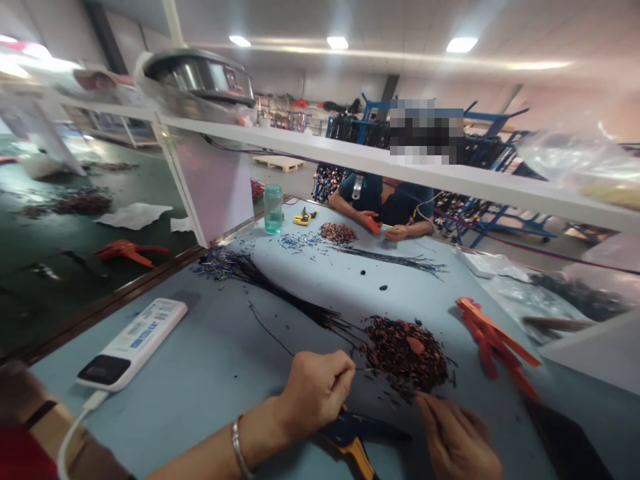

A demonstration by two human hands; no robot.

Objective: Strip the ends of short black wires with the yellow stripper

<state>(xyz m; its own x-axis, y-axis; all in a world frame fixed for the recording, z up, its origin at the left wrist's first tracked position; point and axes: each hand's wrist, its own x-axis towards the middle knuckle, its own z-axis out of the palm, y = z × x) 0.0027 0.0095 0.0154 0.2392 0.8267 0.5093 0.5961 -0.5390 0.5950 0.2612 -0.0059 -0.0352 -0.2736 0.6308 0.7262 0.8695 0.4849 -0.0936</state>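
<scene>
- While only the head view is at hand, notes run from near to far across the light blue desk (210,373).
- Left hand (315,390): grip pinched narrow, thumb against fingertips, apparently on the near end of a thin black wire; the end itself is too small to confirm.
- Bundle of black wires (280,293): long axis slants from its blue-tipped far-left end down and right toward the left hand, stopping just beside the pile's left edge.
- Pile of small copper-coloured terminals (406,353): lies right of and slightly beyond the left hand, just beyond the right hand.
- Right hand (457,440): fingers extended toward the pile's near edge, tips touching or just short of it; whether anything is held I cannot tell. Nearer hand to the pile.
- Blue-and-yellow pliers (353,437): flat on the desk between the two hands, partly under the left wrist.
- Orange hand tool (493,343): right of the pile, apart from it.
- White power strip (133,343): far left, near the desk edge.
- Far end: another person's hands (383,228) at work, beside a green bottle (273,208).
</scene>
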